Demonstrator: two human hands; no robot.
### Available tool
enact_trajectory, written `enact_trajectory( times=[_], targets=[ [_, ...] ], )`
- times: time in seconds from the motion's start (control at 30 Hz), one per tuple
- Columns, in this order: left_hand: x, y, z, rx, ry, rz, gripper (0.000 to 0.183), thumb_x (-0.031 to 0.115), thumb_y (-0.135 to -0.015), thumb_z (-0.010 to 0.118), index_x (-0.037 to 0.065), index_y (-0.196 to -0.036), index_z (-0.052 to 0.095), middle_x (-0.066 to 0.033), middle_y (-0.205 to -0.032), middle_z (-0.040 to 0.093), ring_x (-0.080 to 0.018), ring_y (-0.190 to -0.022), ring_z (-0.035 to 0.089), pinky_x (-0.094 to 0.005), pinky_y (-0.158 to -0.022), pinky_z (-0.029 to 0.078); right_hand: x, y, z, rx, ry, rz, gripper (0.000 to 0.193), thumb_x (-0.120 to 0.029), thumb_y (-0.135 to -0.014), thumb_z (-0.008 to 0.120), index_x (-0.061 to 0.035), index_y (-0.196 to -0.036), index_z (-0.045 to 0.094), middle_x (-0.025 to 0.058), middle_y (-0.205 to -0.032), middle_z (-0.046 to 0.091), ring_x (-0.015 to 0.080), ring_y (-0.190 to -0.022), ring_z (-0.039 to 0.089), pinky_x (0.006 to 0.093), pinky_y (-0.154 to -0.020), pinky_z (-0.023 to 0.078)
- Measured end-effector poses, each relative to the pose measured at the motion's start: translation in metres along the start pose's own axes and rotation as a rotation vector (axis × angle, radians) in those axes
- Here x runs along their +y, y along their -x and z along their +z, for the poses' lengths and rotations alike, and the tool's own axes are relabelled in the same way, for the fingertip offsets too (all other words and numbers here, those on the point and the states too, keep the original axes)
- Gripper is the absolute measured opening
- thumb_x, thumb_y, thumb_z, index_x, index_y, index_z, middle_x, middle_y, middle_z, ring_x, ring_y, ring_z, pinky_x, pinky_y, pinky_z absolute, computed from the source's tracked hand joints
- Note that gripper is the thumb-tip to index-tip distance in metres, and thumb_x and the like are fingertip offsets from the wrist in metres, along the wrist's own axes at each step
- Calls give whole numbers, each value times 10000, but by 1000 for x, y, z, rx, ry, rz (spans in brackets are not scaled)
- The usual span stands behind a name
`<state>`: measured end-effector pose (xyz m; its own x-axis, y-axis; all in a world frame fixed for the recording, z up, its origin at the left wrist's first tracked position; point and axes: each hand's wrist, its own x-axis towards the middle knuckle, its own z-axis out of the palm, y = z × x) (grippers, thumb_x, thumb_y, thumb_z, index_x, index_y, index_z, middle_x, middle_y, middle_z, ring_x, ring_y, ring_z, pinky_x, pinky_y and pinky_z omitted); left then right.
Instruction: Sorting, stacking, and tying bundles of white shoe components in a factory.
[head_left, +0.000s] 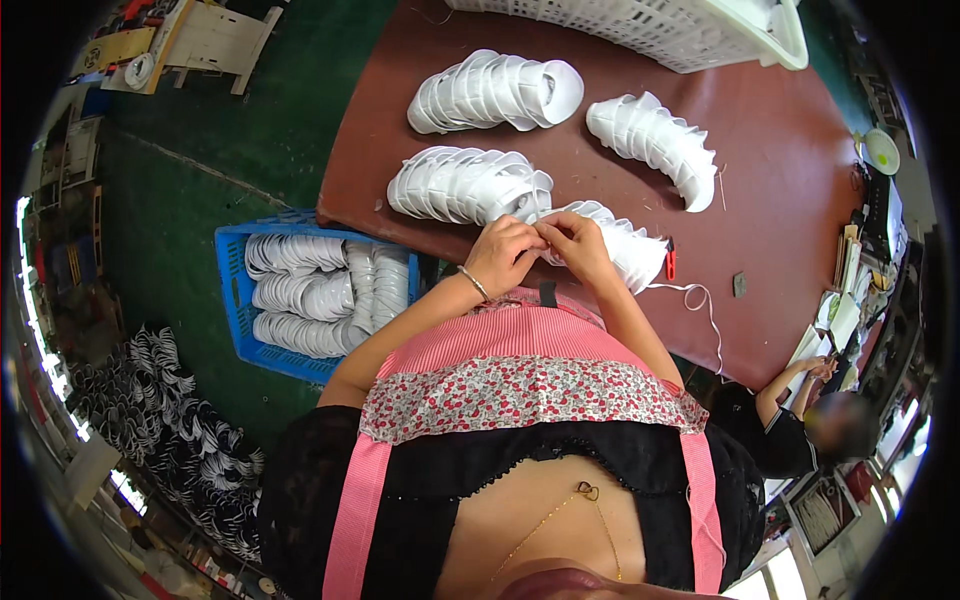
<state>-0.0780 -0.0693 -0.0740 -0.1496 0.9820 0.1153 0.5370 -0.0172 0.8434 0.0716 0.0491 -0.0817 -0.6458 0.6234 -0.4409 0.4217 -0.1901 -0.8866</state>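
My left hand and my right hand meet at the near edge of the brown table, with their fingertips pinched together. Whatever is between the fingers is too small to make out. Just beyond my left hand lies a nested stack of white curved, cup-like pieces. Another such white stack lies beside and partly behind my right hand. A thin white cord trails from that stack's right end and over the table's edge.
Two more white stacks, one at back left and one at back right, lie farther off. A small red tool and a grey block are to the right. A white basket stands behind; a blue crate of white pieces is left.
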Motion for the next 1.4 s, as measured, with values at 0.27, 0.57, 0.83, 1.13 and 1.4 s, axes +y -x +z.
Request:
enact_trajectory(
  times=[0.27,0.57,0.83,1.13,1.4],
  targets=[
    [-157,42,-98,578,0,-644,434,264,-799,767,7,-1104,595,-149,-1050,613,-297,-1073,566,-409,-980,427,12,-62,74,130,-66,250,151,-56,-878,602,53,-964,661,90,-838,692,148,-704,649,280,-613,513],
    [-200,17,-134,-109,1465,-948,594,132,-910,658,-92,-1397,402,-140,-1405,503,-236,-1319,464,-371,-1134,327,-4,-107,95,76,-546,361,383,-175,-973,536,-4,-1315,519,117,-1270,593,215,-1142,600,336,-933,509],
    [-185,8,-142,-610,1365,-1066,713,145,-831,738,-69,-1411,383,-149,-1398,502,-220,-1307,475,-339,-1116,337,-10,-93,73,-406,-311,436,514,-151,-920,590,-8,-1398,469,122,-1375,541,215,-1199,562,343,-997,456],
    [-165,-6,-138,-631,1351,-1105,635,206,-936,611,-29,-1460,339,-145,-1452,457,-238,-1349,442,-374,-1144,310,-3,-100,80,-386,-369,412,456,-166,-941,583,0,-1357,502,102,-1317,578,203,-1152,587,337,-951,485],
    [-217,-14,-137,-421,1655,-1253,666,504,-1017,344,-40,-1391,434,-171,-1381,534,-278,-1261,537,-399,-1102,375,5,-107,80,-120,-944,562,360,-2,-930,513,59,-1284,535,161,-1279,595,249,-1146,610,373,-972,513]
  ],
)
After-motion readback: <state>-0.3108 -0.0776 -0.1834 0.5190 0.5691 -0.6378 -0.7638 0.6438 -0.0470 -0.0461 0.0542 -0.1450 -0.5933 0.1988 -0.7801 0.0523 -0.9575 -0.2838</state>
